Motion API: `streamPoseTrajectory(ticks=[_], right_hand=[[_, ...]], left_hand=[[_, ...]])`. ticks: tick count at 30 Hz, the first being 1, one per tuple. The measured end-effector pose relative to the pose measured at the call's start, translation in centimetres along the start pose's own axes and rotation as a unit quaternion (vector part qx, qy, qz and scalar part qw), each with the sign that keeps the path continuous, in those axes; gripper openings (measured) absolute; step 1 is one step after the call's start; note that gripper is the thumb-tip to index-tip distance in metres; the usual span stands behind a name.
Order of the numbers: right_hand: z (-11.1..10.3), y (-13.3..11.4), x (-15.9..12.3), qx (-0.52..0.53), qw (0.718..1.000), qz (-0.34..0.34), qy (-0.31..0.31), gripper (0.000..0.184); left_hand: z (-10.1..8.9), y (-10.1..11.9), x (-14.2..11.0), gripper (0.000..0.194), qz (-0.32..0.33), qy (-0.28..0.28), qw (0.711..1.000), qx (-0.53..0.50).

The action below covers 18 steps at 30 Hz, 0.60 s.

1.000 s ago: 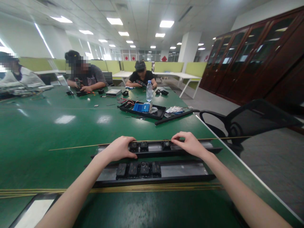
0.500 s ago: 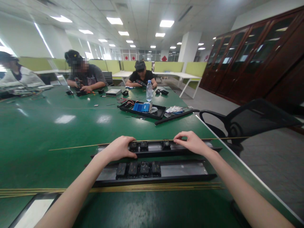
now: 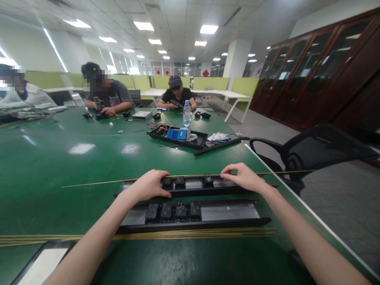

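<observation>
My left hand spans the left part of the far black channel, thumb on its near wall and fingertips at its far edge. Along that far edge runs a long thin brass-coloured rod, reaching past the channel at both sides. My right hand pinches the rod between thumb and fingertips, right of the small black blocks inside the channel. Closer to me lies a second black channel, holding several larger black blocks in its left half.
Several brass-coloured rods lie in front of the near channel. A dark-framed white panel sits at lower left. Beyond are a black tray, a black strip, a bottle and a chair. Other people sit across the table.
My right hand has moved slightly to the right, and the rod appears shifted a little the same way. My left hand has stayed in place on the far channel.
</observation>
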State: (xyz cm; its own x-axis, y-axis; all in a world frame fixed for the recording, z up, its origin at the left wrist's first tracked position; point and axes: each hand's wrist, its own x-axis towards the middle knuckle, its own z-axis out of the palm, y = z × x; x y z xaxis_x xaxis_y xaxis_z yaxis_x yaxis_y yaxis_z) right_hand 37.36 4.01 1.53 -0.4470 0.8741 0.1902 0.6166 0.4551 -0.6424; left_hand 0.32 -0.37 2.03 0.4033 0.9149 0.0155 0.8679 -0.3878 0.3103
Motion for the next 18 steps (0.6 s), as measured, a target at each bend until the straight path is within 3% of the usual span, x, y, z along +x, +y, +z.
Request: streamPoseTrajectory(ticks=[18], right_hand=[[-1.08,0.3,-0.05,-0.005,0.999,0.033,-0.032,0.028]], left_hand=[[0.08,-0.08,0.07,0.071,0.005,-0.002,1.0,0.014]])
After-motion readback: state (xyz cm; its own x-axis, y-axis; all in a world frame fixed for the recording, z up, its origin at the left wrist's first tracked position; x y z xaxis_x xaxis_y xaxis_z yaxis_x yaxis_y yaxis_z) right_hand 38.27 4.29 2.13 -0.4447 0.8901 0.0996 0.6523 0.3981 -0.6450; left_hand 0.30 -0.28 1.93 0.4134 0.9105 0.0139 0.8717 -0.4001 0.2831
